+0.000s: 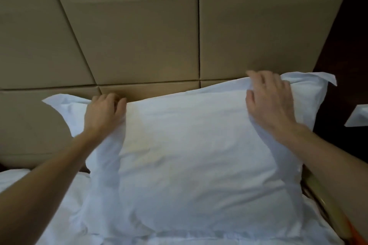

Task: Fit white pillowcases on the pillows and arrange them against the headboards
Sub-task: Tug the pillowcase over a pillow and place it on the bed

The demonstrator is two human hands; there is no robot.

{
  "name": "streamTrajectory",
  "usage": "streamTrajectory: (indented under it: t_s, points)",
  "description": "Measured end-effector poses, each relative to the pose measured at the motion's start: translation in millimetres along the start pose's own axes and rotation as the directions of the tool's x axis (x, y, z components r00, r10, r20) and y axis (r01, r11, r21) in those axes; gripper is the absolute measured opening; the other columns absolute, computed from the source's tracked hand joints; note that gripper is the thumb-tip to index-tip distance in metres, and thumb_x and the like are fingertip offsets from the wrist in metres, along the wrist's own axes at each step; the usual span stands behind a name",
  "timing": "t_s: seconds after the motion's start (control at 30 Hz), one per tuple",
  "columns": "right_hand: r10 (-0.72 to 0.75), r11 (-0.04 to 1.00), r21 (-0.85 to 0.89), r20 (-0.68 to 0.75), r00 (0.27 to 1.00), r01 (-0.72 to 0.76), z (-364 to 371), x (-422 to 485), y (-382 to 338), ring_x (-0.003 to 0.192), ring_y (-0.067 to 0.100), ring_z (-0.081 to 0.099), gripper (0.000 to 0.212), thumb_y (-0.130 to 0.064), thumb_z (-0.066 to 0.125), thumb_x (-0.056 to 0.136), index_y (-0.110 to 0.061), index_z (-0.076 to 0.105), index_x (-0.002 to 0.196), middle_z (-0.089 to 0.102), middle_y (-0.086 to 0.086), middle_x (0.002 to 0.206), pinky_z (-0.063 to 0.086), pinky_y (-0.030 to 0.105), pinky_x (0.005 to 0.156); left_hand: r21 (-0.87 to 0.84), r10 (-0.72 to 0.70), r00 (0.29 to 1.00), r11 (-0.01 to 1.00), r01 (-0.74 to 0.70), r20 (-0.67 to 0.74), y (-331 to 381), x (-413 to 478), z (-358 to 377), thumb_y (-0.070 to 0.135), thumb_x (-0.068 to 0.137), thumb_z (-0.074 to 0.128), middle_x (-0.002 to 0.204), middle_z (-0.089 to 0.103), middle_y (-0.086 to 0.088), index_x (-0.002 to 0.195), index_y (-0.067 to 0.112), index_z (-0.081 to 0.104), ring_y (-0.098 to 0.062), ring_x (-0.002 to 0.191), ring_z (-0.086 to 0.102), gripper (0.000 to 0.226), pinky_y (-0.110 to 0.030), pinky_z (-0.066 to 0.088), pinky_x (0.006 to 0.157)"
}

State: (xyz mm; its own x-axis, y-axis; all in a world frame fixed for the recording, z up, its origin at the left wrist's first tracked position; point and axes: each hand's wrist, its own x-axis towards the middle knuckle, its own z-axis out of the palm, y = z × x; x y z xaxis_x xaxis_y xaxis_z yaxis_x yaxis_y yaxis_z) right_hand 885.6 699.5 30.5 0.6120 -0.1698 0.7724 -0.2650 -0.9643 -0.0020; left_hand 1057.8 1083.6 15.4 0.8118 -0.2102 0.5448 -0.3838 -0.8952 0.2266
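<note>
A white pillow in its pillowcase stands upright on the bed, leaning against the beige padded headboard. My left hand is closed over the pillow's top left edge, fingers curled behind it. Over the top right edge, near the flapped corner, my right hand grips the pillow with its fingers spread. The pillow's back side is hidden.
White bedding covers the mattress below and to the left. A dark wooden wall or panel borders the headboard on the right, with a white object at the right edge. A brass-coloured bed edge runs along the lower right.
</note>
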Motion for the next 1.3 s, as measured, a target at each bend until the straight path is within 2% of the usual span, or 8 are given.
streamTrajectory:
  t_s: [0.13,0.23,0.4,0.6,0.73,0.83,0.97,1.3]
  points:
    - [0.118,0.99,-0.117,0.371,0.921,-0.079,-17,31,19,0.084,0.039,0.061,0.021,-0.035,0.052,0.096,-0.016,0.055,0.106,0.066,0.014,0.092,0.044,0.04,0.068,0.248,-0.071,0.831,0.965,-0.082,0.552,-7,41,-24,0.064,0.095,0.042,0.089,0.069,0.003,0.086,0.027,0.066,-0.025,0.091,0.065,0.045,-0.038,0.05,0.084]
    - [0.138,0.989,-0.102,0.463,0.876,-0.103,-18,41,24,0.087,0.034,0.061,0.019,-0.037,0.05,0.097,-0.021,0.061,0.096,0.068,0.01,0.092,0.045,0.037,0.069,0.212,-0.059,0.654,0.964,-0.158,0.754,-4,52,-36,0.039,0.095,0.054,0.09,0.07,0.006,0.087,0.024,0.069,-0.012,0.084,0.063,0.023,-0.031,0.051,0.077]
    - [0.26,0.95,0.11,0.242,0.935,-0.293,-16,46,30,0.082,0.033,0.059,0.017,-0.03,0.052,0.099,-0.02,0.063,0.09,0.069,0.009,0.087,0.045,0.037,0.066,0.346,0.061,0.967,0.927,-0.147,0.247,5,54,-47,0.044,0.092,0.059,0.091,0.069,-0.005,0.085,0.029,0.056,-0.034,0.084,0.065,0.017,-0.034,0.044,0.063]
    - [0.29,0.86,0.358,0.245,0.925,-0.364,-22,39,29,0.099,0.032,0.063,0.022,-0.013,0.05,0.098,-0.021,0.05,0.119,0.072,0.003,0.107,0.05,0.041,0.082,-0.079,-0.104,0.98,0.993,0.091,-0.171,16,22,-21,0.027,0.099,0.052,0.087,0.071,-0.016,0.096,0.016,0.057,-0.042,0.079,0.062,0.012,-0.042,0.044,0.063]
    - [0.121,0.908,0.378,0.18,0.976,-0.182,-43,-2,9,0.136,0.03,0.044,0.051,-0.017,0.053,0.096,-0.017,0.039,0.145,0.051,0.01,0.146,0.034,0.044,0.113,-0.381,-0.247,0.954,0.909,0.167,-0.17,48,-37,-10,0.034,0.101,0.048,0.134,0.056,-0.014,0.139,0.012,0.038,-0.034,0.125,0.052,0.045,-0.055,0.034,0.111]
    - [-0.024,0.938,0.344,-0.028,0.999,0.032,-51,-44,-36,0.148,0.029,0.031,0.055,-0.023,0.052,0.094,-0.009,0.043,0.147,0.044,0.013,0.154,0.022,0.05,0.122,-0.272,0.142,0.953,0.938,-0.216,-0.267,92,-102,1,0.04,0.095,0.048,0.159,0.033,-0.015,0.149,0.007,0.032,-0.031,0.151,0.025,0.064,-0.06,-0.001,0.123]
    - [-0.337,0.927,0.205,0.092,0.937,0.314,-8,-119,-64,0.153,0.029,0.019,0.065,-0.036,0.05,0.093,-0.021,0.035,0.155,0.019,0.011,0.165,0.025,0.058,0.119,0.094,0.603,0.785,0.798,-0.595,-0.146,101,-153,59,0.055,0.094,0.042,0.168,0.015,-0.008,0.159,0.024,0.026,-0.027,0.154,0.018,0.074,-0.066,0.019,0.117]
    - [0.153,0.985,-0.127,0.301,0.941,-0.12,15,-177,10,0.152,0.034,0.021,0.07,-0.055,0.024,0.098,-0.017,0.031,0.156,0.024,0.018,0.163,0.02,0.065,0.115,0.16,0.258,0.966,0.952,-0.26,0.035,-5,-189,70,0.057,0.096,0.032,0.167,0.017,-0.01,0.156,0.022,0.036,-0.029,0.154,0.018,0.069,-0.072,0.013,0.115]
